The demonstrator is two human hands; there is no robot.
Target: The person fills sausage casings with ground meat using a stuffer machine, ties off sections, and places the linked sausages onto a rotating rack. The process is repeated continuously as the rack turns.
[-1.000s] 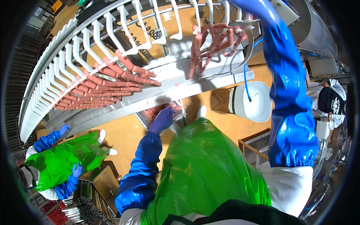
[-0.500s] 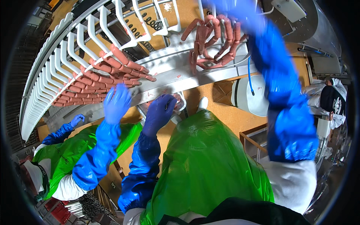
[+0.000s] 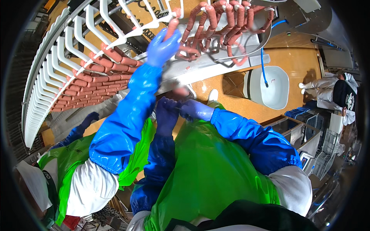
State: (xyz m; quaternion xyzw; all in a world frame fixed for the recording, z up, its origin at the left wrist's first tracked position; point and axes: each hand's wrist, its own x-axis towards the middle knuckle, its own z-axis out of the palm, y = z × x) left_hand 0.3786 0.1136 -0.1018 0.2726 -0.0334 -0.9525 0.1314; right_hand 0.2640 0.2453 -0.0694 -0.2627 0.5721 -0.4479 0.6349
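Dozens of pink sausages (image 3: 96, 82) hang at the far left from where I'm looking, strung off a curved row of white hooks (image 3: 63, 65) too crowded to count surely. Below them, one co-worker (image 3: 81, 154) in a green apron shows two gloved hands: the lower hand (image 3: 90, 117) is in shadow, and the upper hand (image 3: 163, 48) is closed around one upright sausage link (image 3: 172, 30).

Just right of that raised sleeve is the left hand (image 3: 167, 111) of the person in the middle, fingers curled. Past it sits one metal tray (image 3: 192, 92), mostly hidden, with something pinkish and blurred in it. The right hand (image 3: 194, 109) comes in from the other side, its fingertips together with those of the left in front of a green apron (image 3: 216, 161); I can't tell whether they pinch anything.

Above them a second bunch of sausages, in several long overlapping loops (image 3: 229, 25), hangs over a metal ledge (image 3: 216, 71). One blue hose (image 3: 264, 67) dips its end into the single white tub (image 3: 285, 92), which holds one small scrap. Farther right are one open box (image 3: 296, 120) with a brown rim, its contents unclear, a blue crate (image 3: 298, 111), and a second co-worker (image 3: 343, 92) in white and black, well apart.
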